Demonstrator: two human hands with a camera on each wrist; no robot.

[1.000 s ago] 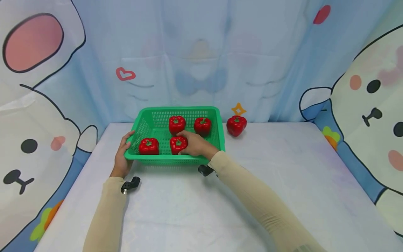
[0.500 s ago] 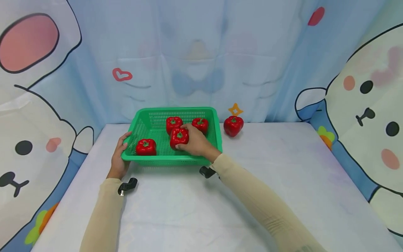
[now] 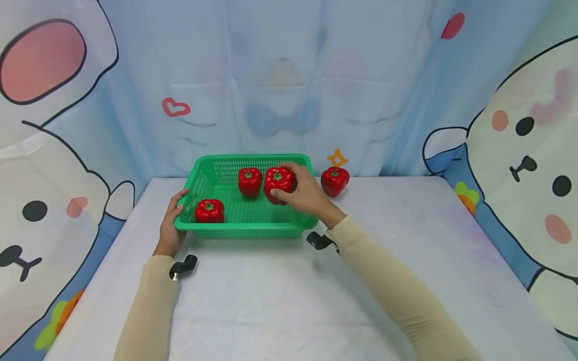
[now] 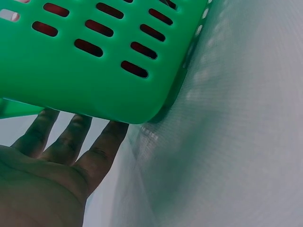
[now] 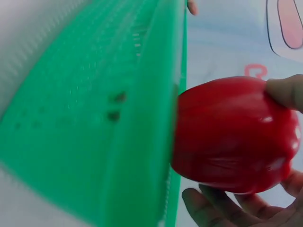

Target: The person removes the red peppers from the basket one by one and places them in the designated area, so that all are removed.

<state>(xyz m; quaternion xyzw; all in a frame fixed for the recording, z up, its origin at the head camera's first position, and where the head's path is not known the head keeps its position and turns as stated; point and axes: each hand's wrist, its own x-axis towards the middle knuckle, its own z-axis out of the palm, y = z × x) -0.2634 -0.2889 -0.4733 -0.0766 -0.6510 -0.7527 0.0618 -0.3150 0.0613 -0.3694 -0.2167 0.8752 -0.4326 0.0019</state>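
Observation:
Over the right part of the green basket (image 3: 248, 229), my right hand (image 3: 307, 193) grips a red bell pepper (image 3: 279, 184) between thumb and fingers. The right wrist view shows the same bell pepper (image 5: 232, 135) above the basket's rim, fingers under it and thumb on top. My left hand (image 3: 170, 228) rests against the basket's left side; three straight fingers (image 4: 102, 151) touch the wall in the left wrist view. Inside the basket sit one bell pepper (image 3: 250, 181) at the back and another (image 3: 209, 210) at front left. The gripped pepper and right hand cover the back right corner.
Another red bell pepper (image 3: 334, 181) stands on the white tabletop (image 3: 253, 291), just right of the basket near the back edge. A blue cartoon-print curtain (image 3: 280, 100) hangs behind the table.
My right hand has lifted the bell pepper from the basket's front middle and carried it right and back, over the pepper at back right. My left hand has stayed at the basket's side.

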